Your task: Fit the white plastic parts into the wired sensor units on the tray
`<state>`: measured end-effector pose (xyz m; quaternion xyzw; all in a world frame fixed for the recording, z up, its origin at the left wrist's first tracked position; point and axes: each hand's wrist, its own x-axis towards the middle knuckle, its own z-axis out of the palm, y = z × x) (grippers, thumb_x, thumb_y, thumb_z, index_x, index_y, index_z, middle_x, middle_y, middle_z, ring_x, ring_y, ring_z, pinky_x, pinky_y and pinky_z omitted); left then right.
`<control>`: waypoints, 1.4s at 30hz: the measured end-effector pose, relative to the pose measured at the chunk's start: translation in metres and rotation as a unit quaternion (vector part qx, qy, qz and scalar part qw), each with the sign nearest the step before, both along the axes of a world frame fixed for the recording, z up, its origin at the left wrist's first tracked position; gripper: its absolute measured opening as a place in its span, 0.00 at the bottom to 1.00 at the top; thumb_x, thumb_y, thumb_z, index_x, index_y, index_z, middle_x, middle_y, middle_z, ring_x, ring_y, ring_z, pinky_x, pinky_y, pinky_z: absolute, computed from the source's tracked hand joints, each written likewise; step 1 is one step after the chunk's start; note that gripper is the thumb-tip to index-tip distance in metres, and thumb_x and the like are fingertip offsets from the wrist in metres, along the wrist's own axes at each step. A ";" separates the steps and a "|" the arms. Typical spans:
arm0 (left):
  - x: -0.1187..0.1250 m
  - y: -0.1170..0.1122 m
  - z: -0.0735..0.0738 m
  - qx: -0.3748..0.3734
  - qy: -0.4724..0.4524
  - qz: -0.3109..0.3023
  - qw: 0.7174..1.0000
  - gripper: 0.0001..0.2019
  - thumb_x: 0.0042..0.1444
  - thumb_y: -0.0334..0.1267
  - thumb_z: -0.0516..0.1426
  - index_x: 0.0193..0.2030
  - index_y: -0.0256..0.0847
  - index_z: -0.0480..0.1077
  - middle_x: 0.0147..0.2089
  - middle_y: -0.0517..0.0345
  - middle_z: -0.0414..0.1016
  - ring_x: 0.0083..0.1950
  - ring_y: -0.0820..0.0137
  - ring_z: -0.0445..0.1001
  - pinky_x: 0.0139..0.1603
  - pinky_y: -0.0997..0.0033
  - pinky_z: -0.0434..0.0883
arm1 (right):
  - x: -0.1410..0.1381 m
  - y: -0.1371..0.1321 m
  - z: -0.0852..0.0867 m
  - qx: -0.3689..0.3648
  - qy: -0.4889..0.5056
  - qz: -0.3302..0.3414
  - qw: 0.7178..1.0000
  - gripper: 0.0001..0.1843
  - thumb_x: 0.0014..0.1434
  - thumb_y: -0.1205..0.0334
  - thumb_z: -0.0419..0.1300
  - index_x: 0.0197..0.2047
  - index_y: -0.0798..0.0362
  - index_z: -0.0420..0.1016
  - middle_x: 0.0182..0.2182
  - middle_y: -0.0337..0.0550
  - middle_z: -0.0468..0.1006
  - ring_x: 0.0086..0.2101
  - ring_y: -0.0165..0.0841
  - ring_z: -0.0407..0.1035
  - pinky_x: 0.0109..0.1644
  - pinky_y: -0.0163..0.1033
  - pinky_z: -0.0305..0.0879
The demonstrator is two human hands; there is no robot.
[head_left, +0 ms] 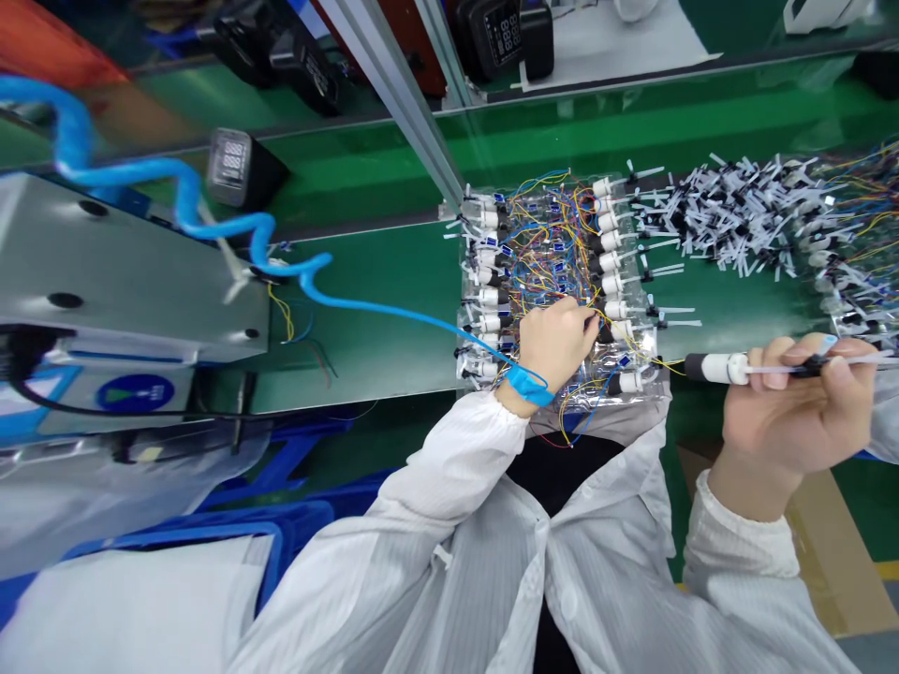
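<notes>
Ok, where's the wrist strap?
In the head view, the blue wrist strap sits on the left wrist, just behind the left hand, which is at the coloured wires on the green bench.

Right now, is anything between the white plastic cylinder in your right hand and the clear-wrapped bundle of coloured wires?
No solid object. Only a thin yellow wire crosses the gap, apparently running from the clear-wrapped bundle of coloured wires to the black end of the white plastic cylinder in the right hand.
</notes>
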<state>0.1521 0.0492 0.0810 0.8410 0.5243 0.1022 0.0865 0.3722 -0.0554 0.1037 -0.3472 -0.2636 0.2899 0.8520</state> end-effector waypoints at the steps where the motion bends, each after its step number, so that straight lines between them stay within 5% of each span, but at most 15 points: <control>1: 0.000 0.000 -0.002 0.002 -0.008 0.004 1.000 0.17 0.75 0.45 0.53 0.51 0.48 0.85 0.45 0.52 0.83 0.44 0.61 0.82 0.40 0.63 0.71 | -0.001 -0.001 -0.001 -0.003 0.006 0.001 1.000 0.05 0.48 0.62 0.72 0.32 0.46 0.85 0.25 0.33 0.81 0.18 0.27 0.61 0.17 0.34 0.56; 11: 0.005 0.005 -0.012 -0.007 -0.076 0.021 0.997 0.15 0.74 0.45 0.56 0.49 0.48 0.85 0.45 0.54 0.84 0.46 0.63 0.81 0.40 0.65 0.71 | -0.008 -0.001 -0.003 -0.019 0.023 -0.003 1.000 0.05 0.46 0.63 0.71 0.30 0.47 0.84 0.24 0.33 0.79 0.17 0.28 0.60 0.17 0.35 0.55; 16: -0.001 0.003 -0.004 0.007 -0.067 0.006 0.998 0.12 0.71 0.41 0.57 0.45 0.43 0.84 0.46 0.52 0.83 0.44 0.62 0.81 0.42 0.63 0.71 | -0.007 -0.002 -0.004 -0.023 0.028 -0.011 0.999 0.05 0.46 0.64 0.69 0.30 0.47 0.84 0.23 0.34 0.79 0.17 0.28 0.60 0.17 0.35 0.53; 26: -0.034 -0.003 0.048 -0.029 -0.031 -0.095 0.995 0.07 0.62 0.37 0.59 0.33 0.41 0.76 0.37 0.54 0.81 0.37 0.64 0.76 0.39 0.61 0.67 | -0.001 0.001 0.002 -0.021 0.012 -0.020 1.000 0.04 0.46 0.66 0.67 0.29 0.48 0.81 0.24 0.34 0.79 0.17 0.28 0.61 0.18 0.36 0.56; 35: -0.037 0.058 0.099 -0.013 -0.194 -0.117 0.974 0.07 0.61 0.32 0.55 0.31 0.42 0.66 0.33 0.56 0.73 0.37 0.68 0.71 0.43 0.62 0.71 | -0.005 0.029 0.030 -0.012 -0.024 0.000 1.000 0.07 0.44 0.69 0.69 0.30 0.51 0.80 0.24 0.35 0.77 0.23 0.31 0.71 0.18 0.32 0.62; 38: -0.033 0.073 0.120 -0.030 -0.282 -0.123 0.951 0.08 0.64 0.32 0.53 0.32 0.43 0.63 0.32 0.58 0.70 0.36 0.69 0.70 0.41 0.64 0.71 | -0.004 0.039 0.045 0.003 -0.054 -0.019 0.998 0.06 0.48 0.67 0.70 0.31 0.52 0.78 0.26 0.35 0.77 0.25 0.31 0.74 0.18 0.32 0.65; 42: -0.022 0.083 0.147 -0.077 -0.446 -0.150 0.879 0.08 0.68 0.33 0.48 0.36 0.43 0.60 0.31 0.60 0.66 0.34 0.74 0.69 0.36 0.71 0.69 | 0.001 0.051 0.060 0.033 -0.106 -0.065 0.992 0.08 0.54 0.62 0.72 0.36 0.52 0.77 0.30 0.36 0.77 0.27 0.31 0.76 0.21 0.34 0.70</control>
